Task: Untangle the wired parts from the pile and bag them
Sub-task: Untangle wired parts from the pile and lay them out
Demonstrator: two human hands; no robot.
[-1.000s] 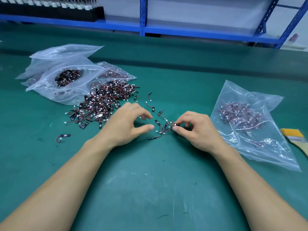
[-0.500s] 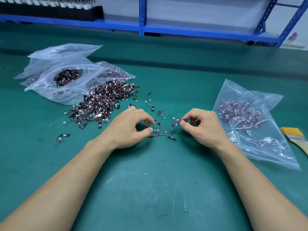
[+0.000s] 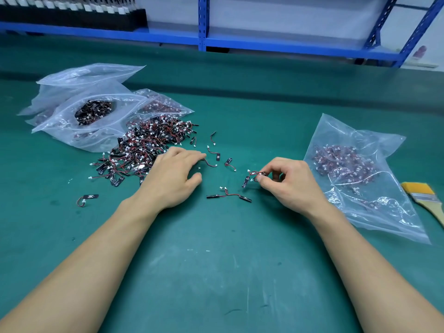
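Observation:
A tangled pile of small wired parts [image 3: 146, 145], black strips with red wires and white plugs, lies left of centre on the green mat. My right hand [image 3: 286, 183] pinches a couple of wired parts [image 3: 254, 175] between thumb and forefinger, just above the mat. My left hand [image 3: 173, 174] reaches out flat beside the pile, its fingertips touching a loose wired part [image 3: 210, 162]. Two joined parts [image 3: 228, 195] lie between my hands. A clear bag [image 3: 374, 205] at the right holds bagged parts.
Several clear bags [image 3: 79, 102] with parts lie behind the pile at the left. Loose single parts [image 3: 87, 198] are scattered on the mat. A yellow-bristled brush [image 3: 422, 195] lies at the right edge. A blue shelf frame [image 3: 201, 22] runs along the back.
My left hand let go of the two joined parts and reached forward toward a loose part by the pile. My right hand lifted its parts slightly to the right.

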